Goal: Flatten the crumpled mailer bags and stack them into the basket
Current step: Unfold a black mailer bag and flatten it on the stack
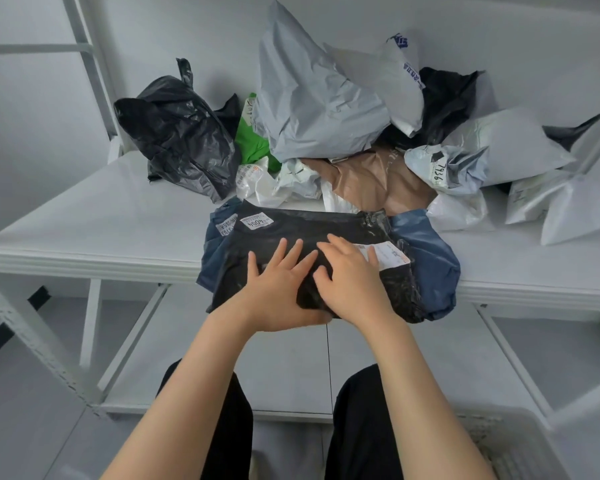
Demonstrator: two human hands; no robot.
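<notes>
- Left hand (278, 282) lies palm down on a black bag (291, 233), fingers spread and straight, pressing without gripping.
- Right hand (354, 275), just beside it, also presses flat, its fingertips on a white label (390, 254).
- The black bag is glossy and mostly flattened, with some wrinkles.
- It lies on a blue bag (430, 261) at the front edge of the white table (101, 216), overhanging it.
- Its long axis runs left to right.
- Crumpled bags (319, 109) are piled behind.
</notes>
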